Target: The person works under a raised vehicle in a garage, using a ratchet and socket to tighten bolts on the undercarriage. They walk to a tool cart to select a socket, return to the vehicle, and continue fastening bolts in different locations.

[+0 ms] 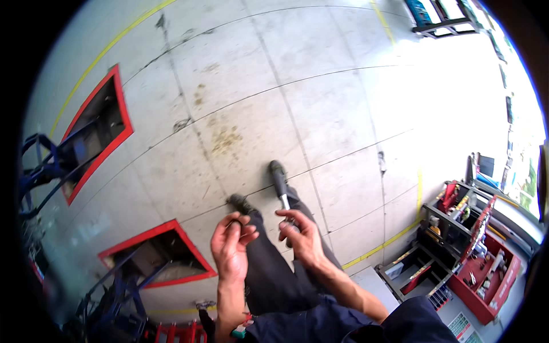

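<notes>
Your right hand [307, 239] grasps 1 tool [284, 201] in its fingers above your legs [274, 280]: bright silver shaft, dark handle pointing away. Your left hand [231, 246] curls its fingers nearby; whether they grip anything, I cannot tell.

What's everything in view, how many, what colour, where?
Tool: one, dark and silver, near centre
Floor pits: two, red-rimmed, left
Metal frames: at least two, blue, left
Floor lines: several, yellow, left and right
Open toolbox: one, red, lower right
Tray unit: one, dark, beside toolbox
Stand: one, dark, top right
Shoes: two, dark, centre
Trousers: one pair, dark, lower centre
Top: one, dark blue, bottom
Left hand: one, bare, lower centre
Right hand: one, bare, lower centre, gripping tool
</notes>
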Motion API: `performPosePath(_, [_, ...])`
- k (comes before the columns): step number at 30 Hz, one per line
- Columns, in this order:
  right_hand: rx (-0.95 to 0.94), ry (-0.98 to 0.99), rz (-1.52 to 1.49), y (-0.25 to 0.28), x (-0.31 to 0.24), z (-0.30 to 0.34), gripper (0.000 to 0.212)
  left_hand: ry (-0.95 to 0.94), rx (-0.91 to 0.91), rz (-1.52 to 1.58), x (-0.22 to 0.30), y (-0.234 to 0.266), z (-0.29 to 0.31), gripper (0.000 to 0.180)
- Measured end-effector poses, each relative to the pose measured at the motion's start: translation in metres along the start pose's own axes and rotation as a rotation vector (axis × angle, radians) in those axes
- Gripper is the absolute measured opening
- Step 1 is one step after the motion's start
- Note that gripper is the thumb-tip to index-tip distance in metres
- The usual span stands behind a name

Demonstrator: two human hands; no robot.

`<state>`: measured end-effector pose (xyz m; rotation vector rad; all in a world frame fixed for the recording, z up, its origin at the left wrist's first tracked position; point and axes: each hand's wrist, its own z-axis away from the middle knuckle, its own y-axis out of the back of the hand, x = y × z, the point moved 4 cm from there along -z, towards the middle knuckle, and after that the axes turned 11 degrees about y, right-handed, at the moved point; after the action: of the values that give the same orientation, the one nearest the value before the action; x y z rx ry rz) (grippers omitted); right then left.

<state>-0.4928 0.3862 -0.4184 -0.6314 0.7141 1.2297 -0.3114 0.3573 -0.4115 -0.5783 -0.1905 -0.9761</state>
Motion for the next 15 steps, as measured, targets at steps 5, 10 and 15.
performPosePath(5, [-0.019, -0.163, -0.199, 0.071, 0.003, 0.010, 0.033, 0.028, 0.067, -0.214, -0.030, -0.005, -0.019, 0.021])
performPosePath(10, [-0.280, 0.081, 0.324, 0.158, -0.025, -0.017, 0.041, 0.026, 0.097, -0.493, -0.051, -0.091, -0.027, 0.019])
performPosePath(15, [-0.765, 0.150, 0.328, 0.251, -0.116, -0.021, 0.048, 0.030, -0.085, -0.656, -0.119, -0.261, -0.074, 0.017])
